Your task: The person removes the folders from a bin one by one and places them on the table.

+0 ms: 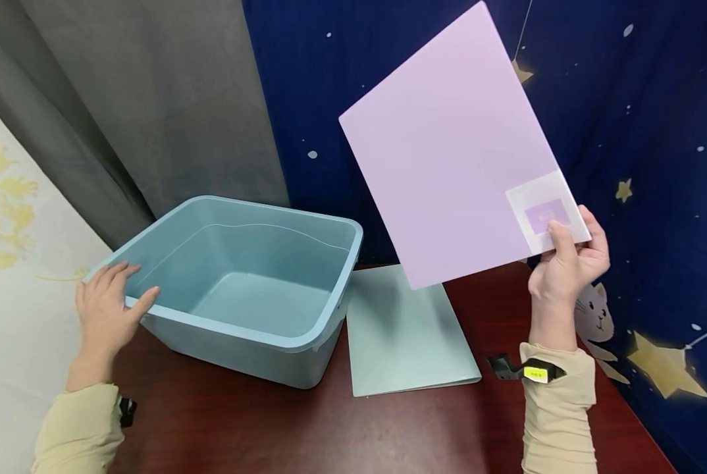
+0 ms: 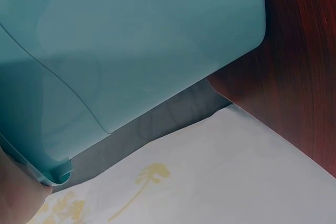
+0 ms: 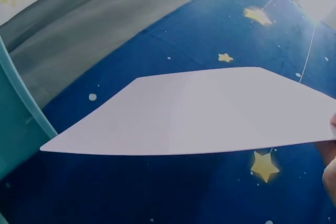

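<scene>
My right hand (image 1: 567,260) pinches a lilac folder (image 1: 448,145) by its lower right corner, the thumb over a white label (image 1: 546,210). The folder is held up and tilted above the table, apart from the bin; in the right wrist view the folder (image 3: 194,114) appears as a pale slab. My left hand (image 1: 106,306) rests on the near left corner of a blue-green plastic bin (image 1: 229,329), fingers over the rim and thumb spread along it. Nothing is visible inside the bin. A pale green folder (image 1: 407,349) lies flat on the table, right of the bin.
The dark red-brown table (image 1: 241,421) carries the bin and green folder. Behind hang a grey curtain (image 1: 152,85) and a navy star-patterned curtain (image 1: 655,131). A white sheet with yellow prints (image 1: 16,316) is at the left.
</scene>
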Demonstrator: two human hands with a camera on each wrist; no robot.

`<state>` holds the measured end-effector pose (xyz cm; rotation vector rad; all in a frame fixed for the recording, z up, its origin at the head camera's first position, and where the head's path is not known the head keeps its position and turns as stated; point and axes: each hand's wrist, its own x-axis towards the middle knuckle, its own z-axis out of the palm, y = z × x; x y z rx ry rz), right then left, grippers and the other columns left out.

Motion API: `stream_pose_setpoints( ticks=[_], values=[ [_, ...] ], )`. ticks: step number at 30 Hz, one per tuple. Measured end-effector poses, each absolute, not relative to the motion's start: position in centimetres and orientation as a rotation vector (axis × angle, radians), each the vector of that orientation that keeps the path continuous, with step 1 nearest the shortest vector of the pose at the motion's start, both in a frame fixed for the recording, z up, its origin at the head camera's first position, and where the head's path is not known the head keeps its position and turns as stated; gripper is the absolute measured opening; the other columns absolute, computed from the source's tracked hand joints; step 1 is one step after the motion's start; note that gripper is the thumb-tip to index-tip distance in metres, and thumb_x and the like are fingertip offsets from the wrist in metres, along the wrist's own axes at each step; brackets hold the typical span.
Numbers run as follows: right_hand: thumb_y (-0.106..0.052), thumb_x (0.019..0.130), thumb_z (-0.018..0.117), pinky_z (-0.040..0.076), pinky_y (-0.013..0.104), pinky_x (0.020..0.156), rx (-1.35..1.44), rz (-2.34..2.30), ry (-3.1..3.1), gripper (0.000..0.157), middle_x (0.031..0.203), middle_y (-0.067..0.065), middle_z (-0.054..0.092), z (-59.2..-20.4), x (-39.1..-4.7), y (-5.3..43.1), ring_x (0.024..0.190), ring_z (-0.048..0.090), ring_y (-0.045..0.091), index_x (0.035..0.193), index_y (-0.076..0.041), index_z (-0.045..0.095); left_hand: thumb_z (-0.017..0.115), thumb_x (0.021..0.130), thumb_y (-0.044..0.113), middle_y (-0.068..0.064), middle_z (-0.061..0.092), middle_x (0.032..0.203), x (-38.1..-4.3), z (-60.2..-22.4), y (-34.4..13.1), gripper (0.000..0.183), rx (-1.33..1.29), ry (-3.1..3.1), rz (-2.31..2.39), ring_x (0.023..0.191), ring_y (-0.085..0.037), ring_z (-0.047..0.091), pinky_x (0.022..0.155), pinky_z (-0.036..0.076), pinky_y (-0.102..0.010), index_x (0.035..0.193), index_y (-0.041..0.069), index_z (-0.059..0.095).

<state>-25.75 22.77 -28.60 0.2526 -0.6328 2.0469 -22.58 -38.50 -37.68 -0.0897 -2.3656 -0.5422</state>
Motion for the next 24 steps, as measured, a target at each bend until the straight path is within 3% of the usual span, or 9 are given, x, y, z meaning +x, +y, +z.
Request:
stream_pose_setpoints(
  ticks=[24],
  values=[
    [0.028,0.06,0.062,0.053,0.032,0.063,0.072,1.932,-0.685,0.04,0.091,0.026,0.059,-32.1,-22.9,28.3,0.08,0.06,0.031,0.098,0.022,0.054,0.056,0.082,0.042,-0.029,0.045,0.127,-23.4,-37.5,-38.3,0.058,-0.1,-2.377,-0.542,0.124,-0.045,0.031,0.1,0.004,-0.062,0.117,-0.005,0.054]
  ],
)
